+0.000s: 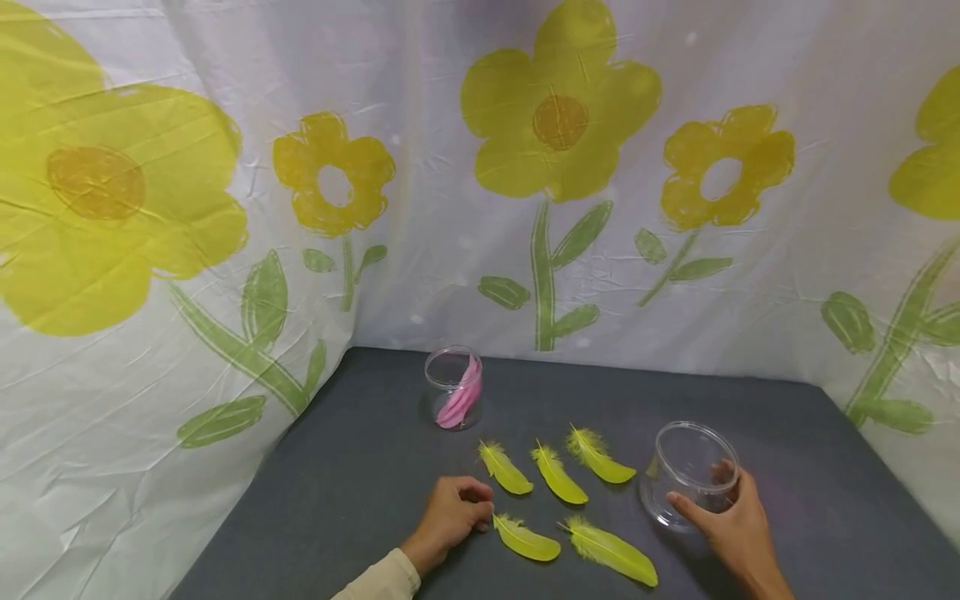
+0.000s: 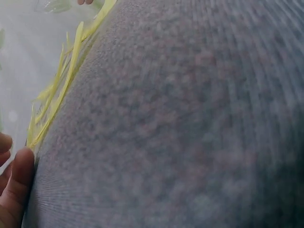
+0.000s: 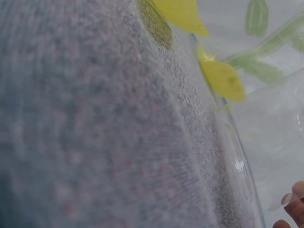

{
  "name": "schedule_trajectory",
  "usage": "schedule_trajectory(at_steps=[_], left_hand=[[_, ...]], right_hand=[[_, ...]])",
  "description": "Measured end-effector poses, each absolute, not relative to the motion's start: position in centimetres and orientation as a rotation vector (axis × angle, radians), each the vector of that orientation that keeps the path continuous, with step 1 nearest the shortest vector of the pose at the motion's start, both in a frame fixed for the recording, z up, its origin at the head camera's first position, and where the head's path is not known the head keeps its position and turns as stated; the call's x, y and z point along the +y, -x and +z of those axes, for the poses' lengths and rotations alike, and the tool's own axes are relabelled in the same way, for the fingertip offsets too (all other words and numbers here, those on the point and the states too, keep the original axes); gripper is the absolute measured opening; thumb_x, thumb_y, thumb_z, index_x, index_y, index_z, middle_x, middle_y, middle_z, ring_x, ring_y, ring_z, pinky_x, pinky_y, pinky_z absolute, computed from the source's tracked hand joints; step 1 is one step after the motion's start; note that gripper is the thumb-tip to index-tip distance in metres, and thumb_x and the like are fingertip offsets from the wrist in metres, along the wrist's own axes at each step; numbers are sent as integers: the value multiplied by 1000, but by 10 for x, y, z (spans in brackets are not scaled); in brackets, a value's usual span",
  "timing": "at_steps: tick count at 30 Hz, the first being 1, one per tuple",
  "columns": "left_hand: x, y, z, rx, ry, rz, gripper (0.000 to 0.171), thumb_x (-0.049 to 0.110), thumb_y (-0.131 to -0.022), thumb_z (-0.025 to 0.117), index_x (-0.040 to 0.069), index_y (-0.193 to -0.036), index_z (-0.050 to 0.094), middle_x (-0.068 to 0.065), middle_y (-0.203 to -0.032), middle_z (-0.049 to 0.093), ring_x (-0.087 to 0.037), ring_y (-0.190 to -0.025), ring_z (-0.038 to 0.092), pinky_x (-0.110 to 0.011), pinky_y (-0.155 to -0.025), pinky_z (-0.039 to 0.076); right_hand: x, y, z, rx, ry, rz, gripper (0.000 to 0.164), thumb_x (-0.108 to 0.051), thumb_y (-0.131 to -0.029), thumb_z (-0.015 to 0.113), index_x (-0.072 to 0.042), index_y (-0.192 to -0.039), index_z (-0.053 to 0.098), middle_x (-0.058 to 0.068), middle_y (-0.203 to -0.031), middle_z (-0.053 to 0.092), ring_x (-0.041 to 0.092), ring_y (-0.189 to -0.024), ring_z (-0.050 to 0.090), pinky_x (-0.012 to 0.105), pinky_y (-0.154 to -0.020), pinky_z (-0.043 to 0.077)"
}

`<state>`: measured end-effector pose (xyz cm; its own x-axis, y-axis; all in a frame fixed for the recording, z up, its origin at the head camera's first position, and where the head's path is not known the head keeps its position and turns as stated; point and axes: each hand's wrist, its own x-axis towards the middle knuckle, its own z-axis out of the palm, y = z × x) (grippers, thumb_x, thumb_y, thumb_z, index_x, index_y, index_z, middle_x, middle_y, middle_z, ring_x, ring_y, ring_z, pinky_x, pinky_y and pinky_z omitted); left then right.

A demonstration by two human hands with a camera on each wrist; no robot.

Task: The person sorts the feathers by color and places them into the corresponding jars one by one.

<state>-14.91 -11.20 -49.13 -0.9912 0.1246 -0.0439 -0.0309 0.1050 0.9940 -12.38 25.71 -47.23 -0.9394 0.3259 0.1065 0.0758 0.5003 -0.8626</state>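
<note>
Several yellow feathers lie on the dark grey tabletop in the head view. My left hand (image 1: 452, 514) has its fingertips right at the quill end of the nearest left feather (image 1: 527, 540). In the left wrist view, the thumb (image 2: 20, 173) and a finger stand slightly apart beside that quill. My right hand (image 1: 731, 525) grips a clear plastic jar (image 1: 663, 500) from its right side, thumb in front and fingers behind. No feather shows inside this jar. Only a few fingertips (image 3: 295, 204) of the right hand appear in the right wrist view.
A second clear jar (image 1: 433, 404), with pink feathers (image 1: 459, 398) leaning inside it, stands at the back left of the table (image 1: 360, 467). White cloth (image 1: 420, 275) printed with yellow flowers hangs along the back and sides.
</note>
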Motion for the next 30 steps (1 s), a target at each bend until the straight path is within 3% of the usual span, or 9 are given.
schedule_trajectory(at_steps=[9,15,20,27,30], left_hand=[[-106,148,-486,2165,-92,2074,9,-17,-75,66,-13,-83,66,-13,-71,64,-16,-55,62,-32,-54,56],[-104,150,-460,2125,-158,2143,8,-16,-79,67,-16,-87,66,-16,-75,64,-20,-59,65,-38,-60,57],[-97,154,-426,2149,-276,2156,9,-13,-80,68,-14,-89,67,-14,-79,65,-23,-63,66,-37,-63,57],[-71,164,-393,2119,-426,2162,6,-7,-85,68,-8,-91,69,-21,-86,65,-34,-71,67,-43,-68,57],[-56,168,-383,2119,-455,2159,5,-7,-85,69,-7,-89,70,-20,-85,66,-32,-71,68,-42,-69,57]], right_hand=[[255,120,-471,-2489,344,1454,103,-33,-75,85,9,-144,20,30,-138,34,48,-127,32,60,-100,29],[256,119,-472,-2476,323,1447,100,-31,-75,85,8,-142,22,29,-136,36,47,-126,34,58,-100,30],[255,121,-473,-2465,311,1461,101,-31,-75,85,8,-143,22,29,-137,36,46,-126,34,58,-100,30],[256,121,-473,-2455,299,1454,100,-30,-75,85,6,-143,22,28,-137,37,44,-126,35,57,-100,30],[256,119,-474,-2457,298,1452,100,-30,-75,85,7,-143,22,28,-137,37,45,-126,35,57,-100,30]])
